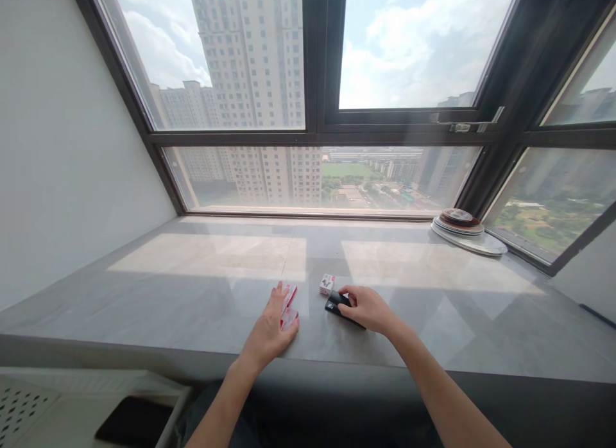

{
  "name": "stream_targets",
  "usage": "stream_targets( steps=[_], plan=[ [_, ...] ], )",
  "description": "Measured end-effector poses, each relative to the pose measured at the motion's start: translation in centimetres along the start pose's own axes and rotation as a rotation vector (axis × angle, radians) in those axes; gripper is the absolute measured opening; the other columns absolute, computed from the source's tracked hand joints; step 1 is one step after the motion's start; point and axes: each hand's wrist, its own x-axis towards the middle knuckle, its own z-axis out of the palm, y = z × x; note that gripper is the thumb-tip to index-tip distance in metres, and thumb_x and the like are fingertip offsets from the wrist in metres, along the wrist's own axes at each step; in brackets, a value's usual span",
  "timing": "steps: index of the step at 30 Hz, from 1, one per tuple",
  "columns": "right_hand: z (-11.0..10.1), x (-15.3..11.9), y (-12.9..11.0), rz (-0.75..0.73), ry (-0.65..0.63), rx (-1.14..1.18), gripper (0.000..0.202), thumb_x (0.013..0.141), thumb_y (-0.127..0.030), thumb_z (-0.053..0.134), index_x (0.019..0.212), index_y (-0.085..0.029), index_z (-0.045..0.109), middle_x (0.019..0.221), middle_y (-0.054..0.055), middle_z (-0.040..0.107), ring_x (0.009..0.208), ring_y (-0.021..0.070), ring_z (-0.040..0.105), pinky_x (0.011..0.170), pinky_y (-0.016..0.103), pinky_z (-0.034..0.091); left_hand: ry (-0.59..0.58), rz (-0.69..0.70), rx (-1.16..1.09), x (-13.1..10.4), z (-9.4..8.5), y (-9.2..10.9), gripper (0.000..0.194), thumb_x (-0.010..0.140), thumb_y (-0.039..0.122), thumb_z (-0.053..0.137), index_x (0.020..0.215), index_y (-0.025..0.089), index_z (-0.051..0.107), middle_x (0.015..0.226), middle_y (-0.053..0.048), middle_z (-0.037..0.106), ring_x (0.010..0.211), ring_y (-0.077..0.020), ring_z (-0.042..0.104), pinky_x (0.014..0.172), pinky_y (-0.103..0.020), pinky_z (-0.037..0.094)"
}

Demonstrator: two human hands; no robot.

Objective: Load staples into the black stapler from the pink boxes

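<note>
On the grey stone sill (202, 307), my right hand (369, 308) has its thumb and fingers closed around a black stapler (334, 301), which lies slanted on the surface. Just beyond the stapler's far end sits a small white box (326, 283) with dark and pink print. My left hand (268, 326) rests to the left, fingers stretched forward and thumb apart. Between its thumb and index finger are two flat red-and-white pieces, an upper strip (290, 296) and a lower pale packet (289, 318). The hand partly covers both, and their exact kind is unclear.
A stack of round plates (469, 241) stands in the far right corner by the window frame (317, 140). Below the sill's front edge at left is a white perforated basket (52, 396) holding a dark flat item (135, 422). A white wall (81, 172) bounds the left side.
</note>
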Motion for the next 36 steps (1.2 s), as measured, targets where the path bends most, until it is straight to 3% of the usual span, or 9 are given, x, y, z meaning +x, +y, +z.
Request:
stream_targets(
  steps=[3, 5, 8, 13, 18, 22, 27, 33, 36],
  plan=[
    [-0.4, -0.5, -0.2, 0.031, 0.037, -0.056, 0.024, 0.082, -0.036, 0.065, 0.1, -0.024, 0.075, 0.06, -0.003, 0.057, 0.058, 0.0139, 0.049, 0.056, 0.026, 0.023, 0.001, -0.018, 0.047, 0.2, 1.2, 0.5, 0.068, 0.094, 0.033, 0.051, 0.157, 0.024, 0.026, 0.163, -0.008, 0.029, 0.153, -0.027, 0.018, 0.121, -0.046, 0.027],
    [-0.5, -0.8, 0.0, 0.056, 0.052, -0.089, 0.024, 0.085, -0.044, 0.064, 0.087, -0.024, 0.076, 0.062, 0.0, 0.06, 0.058, 0.0146, 0.05, 0.055, 0.026, 0.022, -0.002, -0.024, 0.077, 0.5, 2.0, 0.9, 0.064, 0.097, 0.035, 0.047, 0.157, 0.024, 0.027, 0.162, -0.008, 0.031, 0.153, -0.0276, 0.018, 0.122, -0.048, 0.025],
    [-0.2, -0.9, 0.8, 0.152, 0.065, -0.109, 0.044, 0.087, -0.059, 0.06, 0.068, -0.022, 0.073, 0.06, 0.004, 0.062, 0.056, 0.0162, 0.052, 0.054, 0.027, 0.023, 0.025, -0.038, 0.101, 1.2, 3.6, 1.9, 0.065, 0.099, 0.039, 0.043, 0.159, 0.023, 0.023, 0.164, -0.01, 0.026, 0.153, -0.0299, 0.019, 0.121, -0.051, 0.024],
    [1.1, -0.1, 2.7, 0.29, 0.186, -0.021, 0.059, 0.089, -0.07, 0.05, 0.065, -0.02, 0.072, 0.057, 0.007, 0.062, 0.059, 0.0203, 0.058, 0.053, 0.027, 0.028, 0.088, -0.043, 0.092, 3.3, 7.2, 5.3, 0.07, 0.101, 0.046, 0.039, 0.161, 0.028, 0.007, 0.165, -0.012, 0.021, 0.153, -0.0331, 0.018, 0.118, -0.057, 0.023],
    [2.2, 0.6, 3.5, 0.253, 0.176, 0.216, 0.06, 0.093, -0.068, 0.044, 0.073, -0.018, 0.069, 0.056, 0.004, 0.06, 0.058, 0.0196, 0.058, 0.054, 0.026, 0.034, 0.052, 0.004, 0.142, 5.0, 8.8, 7.7, 0.054, 0.104, 0.04, 0.032, 0.157, 0.028, 0.028, 0.162, -0.014, 0.029, 0.15, -0.0353, 0.022, 0.117, -0.062, 0.024],
    [4.2, 0.0, 2.2, 0.196, 0.058, 0.371, 0.057, 0.096, -0.064, 0.039, 0.091, -0.016, 0.069, 0.05, 0.001, 0.057, 0.049, 0.0182, 0.055, 0.051, 0.026, 0.038, 0.038, 0.021, 0.162, 3.4, 8.2, 7.8, 0.049, 0.104, 0.033, 0.032, 0.152, 0.025, 0.038, 0.161, -0.012, 0.031, 0.151, -0.0321, 0.023, 0.118, -0.057, 0.027],
    [8.6, 0.0, -2.2, 0.083, -0.009, 0.517, 0.049, 0.1, -0.058, 0.039, 0.106, -0.017, 0.065, 0.055, 0.0, 0.058, 0.051, 0.0181, 0.056, 0.053, 0.027, 0.041, 0.084, 0.008, 0.201, -0.2, 5.3, 4.8, 0.048, 0.103, 0.026, 0.031, 0.151, 0.024, 0.037, 0.16, -0.012, 0.034, 0.152, -0.0297, 0.021, 0.118, -0.056, 0.029],
    [14.4, 5.1, -9.8, 0.032, -0.053, 0.458, 0.036, 0.103, -0.049, 0.04, 0.106, -0.02, 0.062, 0.069, 0.003, 0.065, 0.072, 0.0226, 0.063, 0.069, 0.03, 0.043, 0.112, -0.001, 0.225, -0.8, -1.3, -4.1, 0.045, 0.103, 0.026, 0.031, 0.147, 0.025, 0.042, 0.152, -0.008, 0.046, 0.148, -0.0242, 0.032, 0.118, -0.049, 0.034],
    [15.8, 7.2, -12.4, 0.039, -0.044, 0.458, 0.034, 0.102, -0.048, 0.044, 0.107, -0.02, 0.062, 0.08, 0.006, 0.067, 0.084, 0.0254, 0.063, 0.076, 0.033, 0.043, 0.104, -0.011, 0.241, -0.1, -3.2, -7.5, 0.043, 0.103, 0.028, 0.03, 0.143, 0.024, 0.045, 0.149, -0.008, 0.049, 0.145, -0.023, 0.037, 0.118, -0.047, 0.034]
  ],
)
